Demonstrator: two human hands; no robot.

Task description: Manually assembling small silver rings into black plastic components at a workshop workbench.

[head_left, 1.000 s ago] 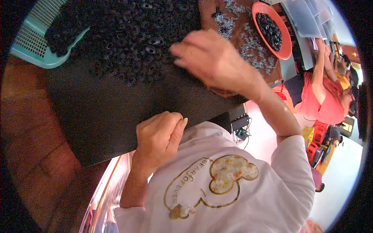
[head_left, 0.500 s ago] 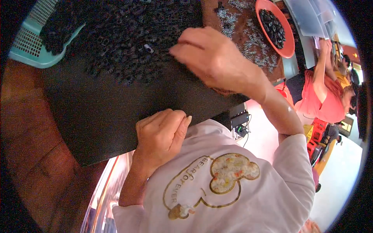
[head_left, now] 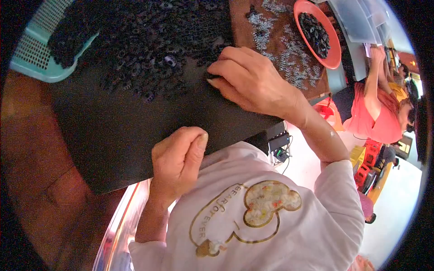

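Observation:
My left hand (head_left: 177, 158) is closed in a fist near the table's front edge, thumb laid along the curled forefinger; whatever it may hold is hidden. Farther forward and to the right, my right hand (head_left: 253, 83) has thumb and forefinger drawn together at the near right side of a heap of small black parts (head_left: 153, 49). A small black part (head_left: 211, 77) shows at those fingertips. The heap spreads over the dark table top (head_left: 122, 135), and one piece with a pale, shiny face (head_left: 170, 61) stands out in it.
A teal perforated basket (head_left: 54, 72) with black parts sits at the far left. Many small metal springs (head_left: 294, 67) lie on a brown board at right, beside an orange bowl (head_left: 333, 49) of black parts. Beyond, a co-worker in a red top (head_left: 375, 113) sits.
My right hand has drawn back toward me from the heap, and a small black part now shows at its fingertips. My left hand has shifted slightly left and remains closed.

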